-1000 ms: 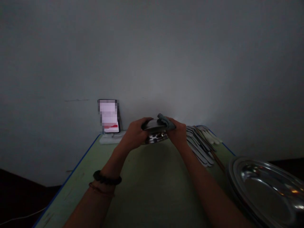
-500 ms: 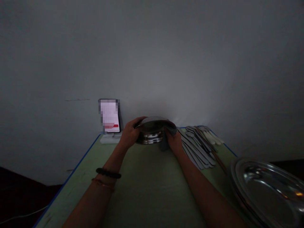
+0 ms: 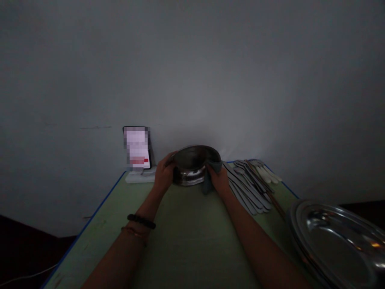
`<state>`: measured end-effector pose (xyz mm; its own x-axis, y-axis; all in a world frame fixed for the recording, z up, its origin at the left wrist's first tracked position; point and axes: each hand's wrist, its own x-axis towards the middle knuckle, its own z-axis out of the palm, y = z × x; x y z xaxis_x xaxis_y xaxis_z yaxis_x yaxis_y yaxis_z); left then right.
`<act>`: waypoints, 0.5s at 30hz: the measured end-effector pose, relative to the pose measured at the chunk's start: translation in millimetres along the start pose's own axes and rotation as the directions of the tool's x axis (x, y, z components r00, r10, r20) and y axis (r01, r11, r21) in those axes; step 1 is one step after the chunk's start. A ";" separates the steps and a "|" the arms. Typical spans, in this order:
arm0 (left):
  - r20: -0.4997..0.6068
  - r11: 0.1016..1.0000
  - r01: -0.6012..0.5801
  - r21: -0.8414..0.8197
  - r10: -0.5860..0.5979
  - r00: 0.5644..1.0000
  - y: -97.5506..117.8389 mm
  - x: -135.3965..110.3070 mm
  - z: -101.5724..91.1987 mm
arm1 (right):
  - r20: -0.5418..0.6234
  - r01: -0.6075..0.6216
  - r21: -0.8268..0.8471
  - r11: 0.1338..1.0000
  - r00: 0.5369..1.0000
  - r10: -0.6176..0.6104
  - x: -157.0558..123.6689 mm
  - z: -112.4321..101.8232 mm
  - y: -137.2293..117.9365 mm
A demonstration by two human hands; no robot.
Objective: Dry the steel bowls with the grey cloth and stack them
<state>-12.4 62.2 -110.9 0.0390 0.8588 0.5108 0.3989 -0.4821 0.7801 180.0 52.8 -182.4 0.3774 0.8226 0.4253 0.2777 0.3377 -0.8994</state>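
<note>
A shiny steel bowl (image 3: 190,176) is held between my two hands over the far part of the table, its opening tilted toward me. My left hand (image 3: 164,171) grips the bowl's left rim, with its fingers partly hidden behind the metal. On the right side, my right hand (image 3: 219,179) is closed on a dark grey-green cloth (image 3: 208,184), which it presses over the bowl's rim. Part of the cloth hangs down along the bowl's outside.
A phone (image 3: 137,147) leans upright on a white stand (image 3: 140,176) near the wall. Knives (image 3: 245,192), spoons, chopsticks (image 3: 276,205) and white-handled forks (image 3: 266,174) lie at the right. Stacked oval steel trays (image 3: 303,218) fill the front right corner of the green table (image 3: 192,241).
The bowl has tipped so that more of its inside shows. My left hand has shifted slightly down with it, and my right hand still holds the cloth at the rim.
</note>
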 end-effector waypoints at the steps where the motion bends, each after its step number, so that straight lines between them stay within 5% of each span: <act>1: -0.011 1.000 0.014 0.007 -0.014 1.000 -2.7 -1.1 2.1 | -0.004 -0.004 -0.006 1.000 1.000 0.004 0.0 0.0 0.7; 5: 0.017 0.999 0.039 0.036 -0.040 0.999 -3.7 -1.0 3.1 | -0.049 0.000 -0.029 1.000 0.999 -0.002 0.9 -0.2 0.9; 9: 0.092 0.999 -0.034 0.020 0.032 0.995 17.9 5.7 -10.3 | -0.062 0.048 -0.061 0.997 0.997 -0.052 8.7 -7.1 -14.2; 12: 0.223 0.991 -0.135 -0.019 0.136 0.965 44.0 7.1 -20.2 | 0.009 0.123 -0.079 0.989 0.992 -0.122 18.2 -18.9 -41.3; 15: 0.302 0.940 -0.270 0.210 0.200 0.932 67.9 3.2 -24.0 | 0.151 0.243 -0.078 0.967 0.962 -0.230 23.5 -30.5 -76.9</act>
<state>-7.2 28.1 -47.6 0.3927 0.7562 0.5234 0.5567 -0.6484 0.5192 194.4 32.3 -100.2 0.1660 0.7824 0.6003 0.4289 0.4908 -0.7584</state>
